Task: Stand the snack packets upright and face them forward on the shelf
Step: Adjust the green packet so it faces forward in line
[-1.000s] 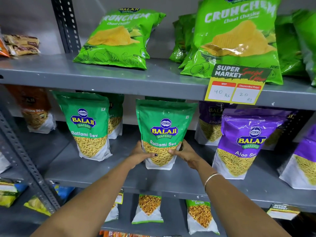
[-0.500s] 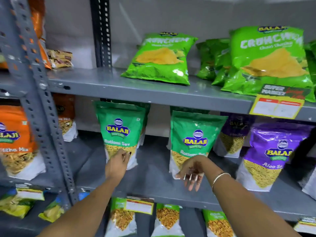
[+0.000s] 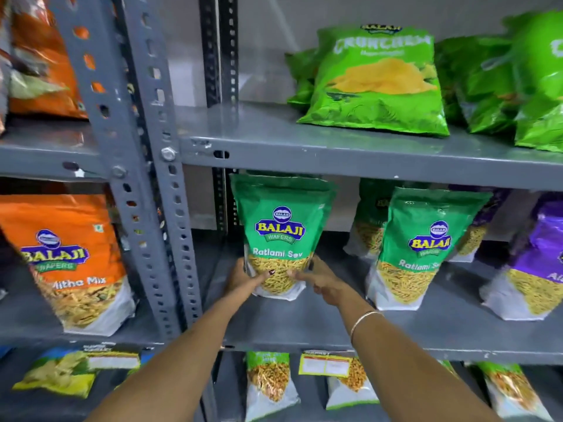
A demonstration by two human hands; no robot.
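Note:
A green Ratlami Sev packet (image 3: pixel 280 226) stands upright, label forward, at the left end of the middle shelf (image 3: pixel 304 333). My left hand (image 3: pixel 243 277) grips its lower left side and my right hand (image 3: pixel 320 277) grips its lower right side, thumbs across the clear window. A second Ratlami Sev packet (image 3: pixel 420 248) stands upright to the right, with another green packet (image 3: pixel 370 220) behind it. A purple Aloo Sev packet (image 3: pixel 536 260) stands at the far right, cut by the frame edge.
A grey perforated upright post (image 3: pixel 146 190) stands just left of the held packet. An orange Mitha Mix packet (image 3: pixel 67 257) stands in the left bay. Green Crunchem chip bags (image 3: pixel 380 83) lean on the upper shelf. Small packets and a yellow price tag (image 3: pixel 327 363) sit on the lower shelf.
The view swung left. Both hands left the right-hand Ratlami Sev packet; the left hand went from touching the left packet to gripping it, and the right hand joined it.

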